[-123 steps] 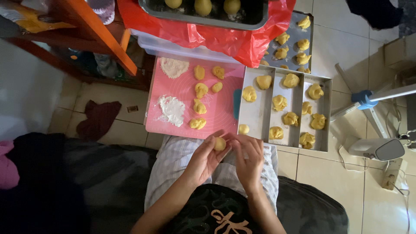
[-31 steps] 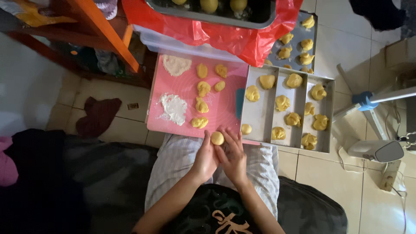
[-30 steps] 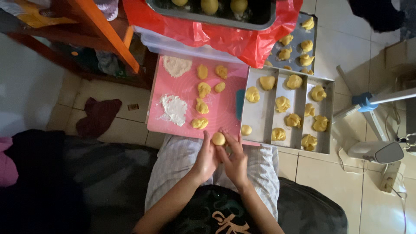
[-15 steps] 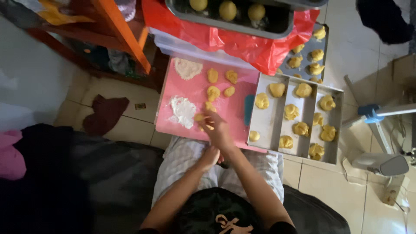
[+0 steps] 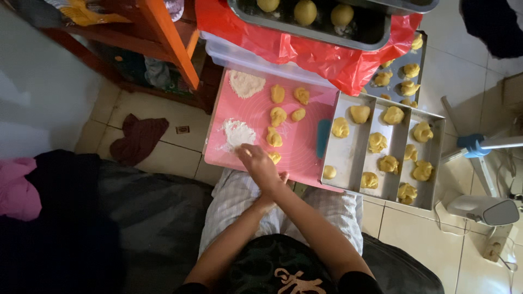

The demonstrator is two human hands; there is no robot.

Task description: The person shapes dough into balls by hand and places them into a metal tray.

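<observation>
- Yellow, soft lump of dough (image 5: 274, 158) lies on the pink silicone mat (image 5: 305, 149), touching the right hand (image 5: 260, 166) at its far fingertips.
- The right hand reaches over the mat, fingers loosely curled, clamped on nothing visible.
- The left hand (image 5: 271, 200) sits beneath the right wrist, mostly hidden; whether it holds anything cannot be told.
- A white flour heap (image 5: 237, 133) lies just left of the right hand.
- A metal tray (image 5: 348, 158) of shaped dough pieces stands to the right of both hands.

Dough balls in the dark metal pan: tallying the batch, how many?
3 round yellow dough balls in the dark metal pan: left, middle, right. Others may lie beyond the frame's top edge.
</observation>
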